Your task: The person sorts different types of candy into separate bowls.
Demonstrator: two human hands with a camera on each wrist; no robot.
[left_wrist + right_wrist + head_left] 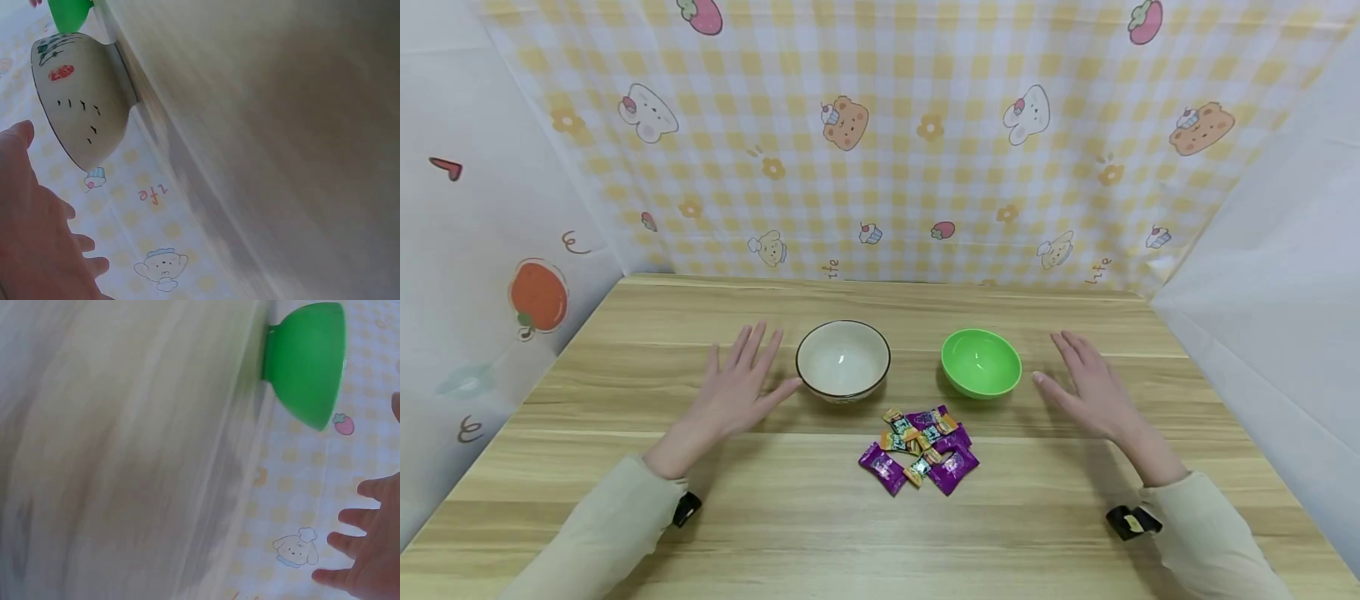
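A white bowl with a dark rim stands on the table, and to its right is a smaller green bowl. My left hand is spread just left of the white bowl, its thumb close to the rim; whether they touch I cannot tell. On the other side, my right hand has its fingers extended right of the green bowl, holding nothing. Several wrapped candies, purple and yellow, lie in a loose pile in front of the bowls. In the left wrist view the white bowl's outside shows painted marks.
The wood-grain table ends at a yellow checked cloth hanging behind it. White cloth hangs at the left and right sides. Each wrist wears a small black device, seen at the left and right cuffs.
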